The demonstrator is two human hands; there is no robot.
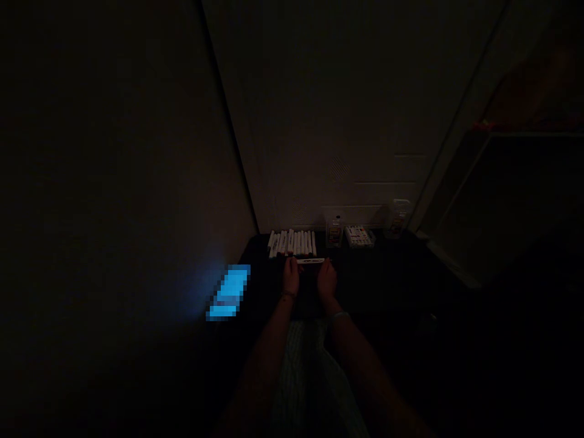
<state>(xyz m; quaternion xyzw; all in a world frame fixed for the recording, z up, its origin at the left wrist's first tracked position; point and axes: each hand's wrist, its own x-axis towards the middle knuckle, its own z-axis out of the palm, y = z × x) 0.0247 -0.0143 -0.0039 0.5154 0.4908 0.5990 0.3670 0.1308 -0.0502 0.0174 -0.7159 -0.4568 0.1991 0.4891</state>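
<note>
A white marker (311, 261) lies level between my two hands, above the dark tabletop. My left hand (291, 277) is closed on its left end, and my right hand (326, 280) pinches the right end. Just beyond my left hand, a row of several white markers (292, 242) lies side by side on the table. The scene is very dark, so the fingers show only dimly.
Along the wall stand a clear container (334, 233), a clear case of markers (359, 236) and another clear container with a handle (398, 220). A blurred, glowing blue screen (230, 293) is at the left. The dark table (387, 280) meets the wall behind.
</note>
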